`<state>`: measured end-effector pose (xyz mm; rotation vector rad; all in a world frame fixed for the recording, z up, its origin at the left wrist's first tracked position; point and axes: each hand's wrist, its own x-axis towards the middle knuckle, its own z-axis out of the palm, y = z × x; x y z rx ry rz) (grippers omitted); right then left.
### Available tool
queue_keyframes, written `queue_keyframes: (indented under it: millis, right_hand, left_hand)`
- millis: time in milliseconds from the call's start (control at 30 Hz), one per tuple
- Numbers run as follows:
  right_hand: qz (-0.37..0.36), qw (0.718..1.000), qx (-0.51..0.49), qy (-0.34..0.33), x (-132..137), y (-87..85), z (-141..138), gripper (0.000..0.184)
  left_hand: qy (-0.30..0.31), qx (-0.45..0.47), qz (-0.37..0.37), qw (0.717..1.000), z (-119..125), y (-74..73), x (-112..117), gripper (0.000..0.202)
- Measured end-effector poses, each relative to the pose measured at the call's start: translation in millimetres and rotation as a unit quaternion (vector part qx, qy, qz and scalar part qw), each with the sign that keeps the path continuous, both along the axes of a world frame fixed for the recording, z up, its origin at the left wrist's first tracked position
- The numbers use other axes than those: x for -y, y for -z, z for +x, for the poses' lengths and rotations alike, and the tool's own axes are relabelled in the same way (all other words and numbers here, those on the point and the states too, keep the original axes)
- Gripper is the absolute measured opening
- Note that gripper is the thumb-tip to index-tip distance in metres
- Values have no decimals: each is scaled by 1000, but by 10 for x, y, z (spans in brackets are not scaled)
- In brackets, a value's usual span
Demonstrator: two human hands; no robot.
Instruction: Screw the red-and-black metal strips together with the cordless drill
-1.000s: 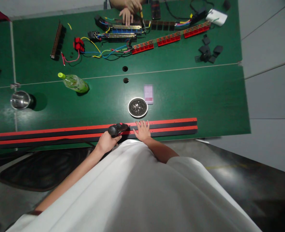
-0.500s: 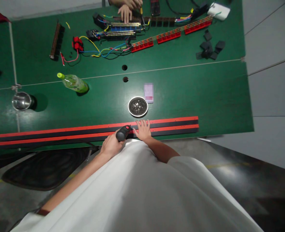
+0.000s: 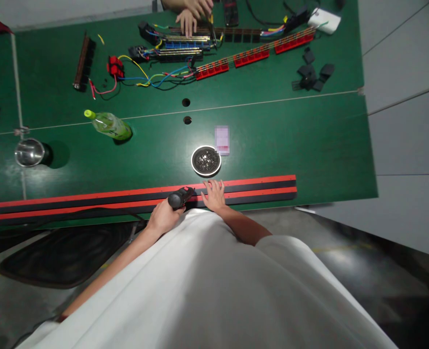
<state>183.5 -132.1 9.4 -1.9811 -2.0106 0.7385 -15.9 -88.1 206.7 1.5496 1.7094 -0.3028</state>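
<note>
Steel shines on a cup [image 3: 28,152] at the left of the green bench [image 3: 301,140]. From below it, two long rails [image 3: 137,196], red and black, run side by side along the near edge, almost to the right end. On the far side lies a dark strip [image 3: 83,62]; next, nearer, stands a green bottle [image 3: 108,126] with a yellow-green cap, and beyond it a red block [image 3: 115,68] trails coloured wires.

The left hand [image 3: 165,215] is closed around a dark power driver [image 3: 180,198] over the rails, its tip pointing right; whether the tip touches them I cannot tell. At the far edge, a co-worker's hands [image 3: 188,20] are over wired strips [image 3: 185,43].

Past the driver, a white-rimmed dish [image 3: 206,161] of small shiny pieces sits just beyond the rails. The right hand [image 3: 214,196], apart from the left, lies with fingers spread across both rails. A blurred pale card [image 3: 222,139] is beside the dish. Farther right come red-framed strips [image 3: 252,57], dark flat pieces [image 3: 307,75] and a white object [image 3: 324,21].
</note>
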Motion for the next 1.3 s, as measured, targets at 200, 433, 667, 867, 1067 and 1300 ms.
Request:
queue_keyframes:
  millis: [200, 433, 667, 867, 1067, 1300]
  right_hand:
    - [11, 999, -20, -25, -40, 12, -28, 44]
    - [3, 999, -33, -36, -105, -12, -51, 37]
    - [-1, 998, -38, -56, -203, -18, -87, 32]
    - [-5, 997, -52, -51, -275, -22, -135, 29]
    - [-2, 997, -63, -50, -314, -20, -165, 26]
    - [-1, 995, -82, -48, -310, 38, -157, 18]
  left_hand:
    - [3, -1, 0, 1000, -18, 16, 18, 39]
    - [7, 23, 15, 1000, -47, -9, -46, 40]
    - [-28, 42, 1, 999, -178, -4, -88, 37]
    - [-51, 69, 9, 996, -285, 43, -79, 45]
    - [-57, 107, -22, 992, -307, 49, -112, 40]
    - [-35, 81, -13, 996, -268, 9, -156, 37]
